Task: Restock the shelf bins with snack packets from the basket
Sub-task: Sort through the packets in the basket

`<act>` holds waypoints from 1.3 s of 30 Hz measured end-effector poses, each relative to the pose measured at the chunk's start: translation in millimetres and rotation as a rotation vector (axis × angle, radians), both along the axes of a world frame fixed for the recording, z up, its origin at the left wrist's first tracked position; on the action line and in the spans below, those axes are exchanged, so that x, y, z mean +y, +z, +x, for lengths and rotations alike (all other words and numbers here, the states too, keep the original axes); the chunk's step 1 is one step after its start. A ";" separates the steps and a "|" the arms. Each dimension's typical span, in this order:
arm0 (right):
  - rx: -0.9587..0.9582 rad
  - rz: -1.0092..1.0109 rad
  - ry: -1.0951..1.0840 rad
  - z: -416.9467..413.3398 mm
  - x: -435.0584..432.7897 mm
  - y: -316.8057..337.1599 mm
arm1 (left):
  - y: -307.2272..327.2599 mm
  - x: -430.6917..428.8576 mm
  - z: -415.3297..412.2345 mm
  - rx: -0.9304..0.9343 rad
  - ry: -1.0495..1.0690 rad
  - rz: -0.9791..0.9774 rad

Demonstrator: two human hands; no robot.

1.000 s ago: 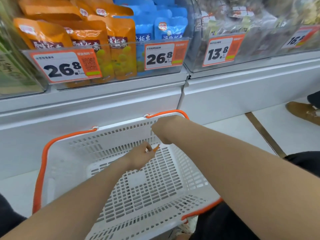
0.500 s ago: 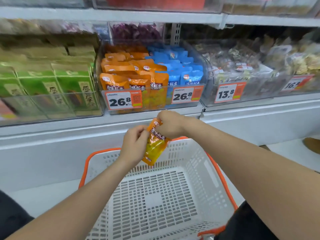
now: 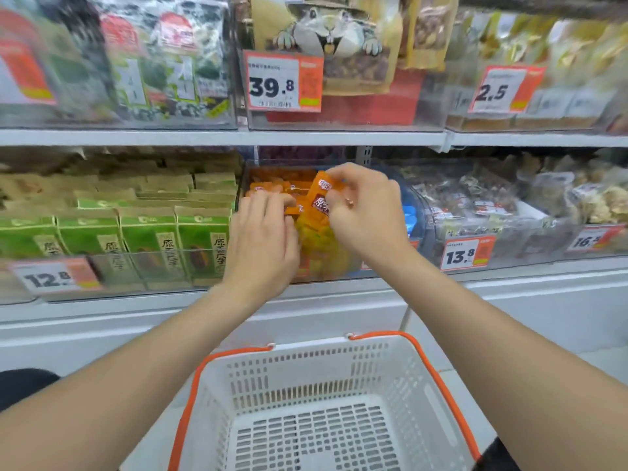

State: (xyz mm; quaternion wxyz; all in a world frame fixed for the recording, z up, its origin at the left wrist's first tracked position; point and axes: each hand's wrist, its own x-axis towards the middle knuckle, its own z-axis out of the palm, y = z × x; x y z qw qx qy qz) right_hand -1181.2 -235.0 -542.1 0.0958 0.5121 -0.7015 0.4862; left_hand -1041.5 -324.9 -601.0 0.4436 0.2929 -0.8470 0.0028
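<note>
My right hand (image 3: pixel 363 212) pinches the top of an orange snack packet (image 3: pixel 321 198) and holds it upright inside the clear shelf bin (image 3: pixel 419 202) of orange packets on the middle shelf. My left hand (image 3: pixel 263 239) reaches into the same bin beside it, fingers extended against the stacked orange packets (image 3: pixel 272 185). Blue packets (image 3: pixel 409 215) show at the bin's right side behind my right hand. The white basket (image 3: pixel 306 368) with orange handles sits below on the floor, and its visible part holds no packets.
Green boxes (image 3: pixel 146 239) fill the bin to the left, tagged 12.8. Clear bags fill the bin (image 3: pixel 492 205) to the right, tagged 13.8. The upper shelf carries more bins, one with a squirrel-print bag (image 3: pixel 326 39). A white base panel runs under the shelf.
Both hands rose from the basket with the orange packet and moved it into the orange-packet bin. The view tilted up from the basket to the shelves.
</note>
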 end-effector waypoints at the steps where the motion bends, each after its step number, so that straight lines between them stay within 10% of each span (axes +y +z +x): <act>1: -0.004 -0.092 -0.011 -3.7 0.1 7.4 | 10.0 -7.2 0.7 -0.061 0.027 -0.012; 12: 0.156 -0.242 -0.003 -41.4 -35.0 0.7 | 34.4 -43.8 -24.4 -0.528 0.222 0.031; 39: 0.090 -0.225 0.059 -52.2 -60.3 -11.0 | 32.5 -53.7 -18.0 -0.447 0.047 0.311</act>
